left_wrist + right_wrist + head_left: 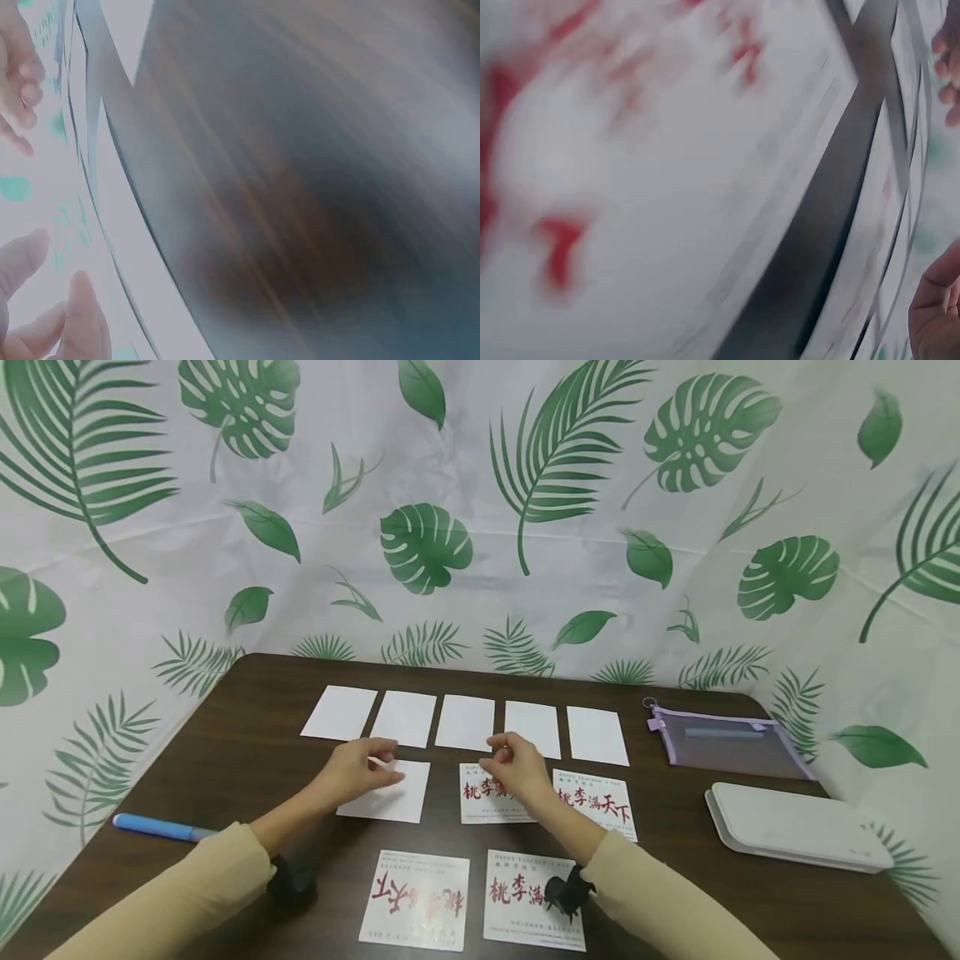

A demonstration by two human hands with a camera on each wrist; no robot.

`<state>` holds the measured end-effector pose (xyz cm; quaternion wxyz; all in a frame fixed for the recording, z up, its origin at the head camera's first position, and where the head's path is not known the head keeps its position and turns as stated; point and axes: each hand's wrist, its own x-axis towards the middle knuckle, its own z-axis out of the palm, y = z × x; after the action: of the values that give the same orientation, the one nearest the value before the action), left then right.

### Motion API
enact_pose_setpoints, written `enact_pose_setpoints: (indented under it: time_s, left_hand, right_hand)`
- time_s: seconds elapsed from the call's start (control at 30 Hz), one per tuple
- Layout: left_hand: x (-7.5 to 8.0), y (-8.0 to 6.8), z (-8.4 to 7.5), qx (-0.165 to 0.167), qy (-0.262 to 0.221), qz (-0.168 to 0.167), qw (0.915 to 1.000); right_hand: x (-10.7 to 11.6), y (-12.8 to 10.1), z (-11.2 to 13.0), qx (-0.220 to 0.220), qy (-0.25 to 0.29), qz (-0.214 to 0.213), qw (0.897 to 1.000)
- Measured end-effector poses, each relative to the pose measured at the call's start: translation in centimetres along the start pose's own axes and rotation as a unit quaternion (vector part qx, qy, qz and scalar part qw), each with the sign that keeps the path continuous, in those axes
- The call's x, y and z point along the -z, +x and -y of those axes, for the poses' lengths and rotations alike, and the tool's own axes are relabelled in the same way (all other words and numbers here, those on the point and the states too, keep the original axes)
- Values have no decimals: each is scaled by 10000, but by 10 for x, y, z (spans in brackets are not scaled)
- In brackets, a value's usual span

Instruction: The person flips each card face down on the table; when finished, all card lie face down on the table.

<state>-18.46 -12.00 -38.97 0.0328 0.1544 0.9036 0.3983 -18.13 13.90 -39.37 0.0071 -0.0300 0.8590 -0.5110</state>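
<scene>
A white cloth patterned with green leaves is hanging behind my dark wooden bench (258, 739). My left hand (354, 772) is hovering over the blank card (397, 806), just left of the frame's centre, in the middle row; its fingers are bending loosely, thumb and fingertips standing apart, with nothing visible between them. My right hand (522, 774) is reaching across the first printed card (487, 812), just right of centre, and partly covering its red characters. Its fingers are curving toward the thumb, leaving a narrow gap, and I am not seeing anything held there. I cannot tell whether either hand is touching a card.

To the right, the second printed card (600, 802) is lying partly behind my right forearm. At bottom centre, the inverted printed card (416, 906) is showing its characters upside down, and the lower printed card (528, 922) is lying beside it, partly under my right wrist. Five white cards (465, 722) are forming a row above. A blue pen (157, 827) is resting at lower left, while a purple-edged pouch (735, 752) and a white case (795, 827) are sitting at right.
</scene>
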Motion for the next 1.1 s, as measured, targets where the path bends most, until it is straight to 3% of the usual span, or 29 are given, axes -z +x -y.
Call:
enact_pose_setpoints:
  time_s: [0.1, 0.2, 0.47, 0.8, 1.1]
  left_hand:
    - [-17, 9, -13, -64, -343, 359, 9987]
    - [-32, 17, -23, -97, -389, 574, 9975]
    - [-56, 35, -39, -198, -111, 796, 9966]
    - [-70, 44, -50, -205, 549, 796, 9951]
    - [-72, 47, -53, -244, 506, 883, 9945]
  right_hand:
    - [17, -2, -14, -152, -249, -139, 9995]
    - [29, -4, -26, -215, -560, -153, 9981]
    - [46, -5, -41, -279, -925, 57, 9953]
    - [47, -2, -42, -45, -1404, 222, 9898]
    - [50, 1, -42, -197, -1415, 319, 9892]
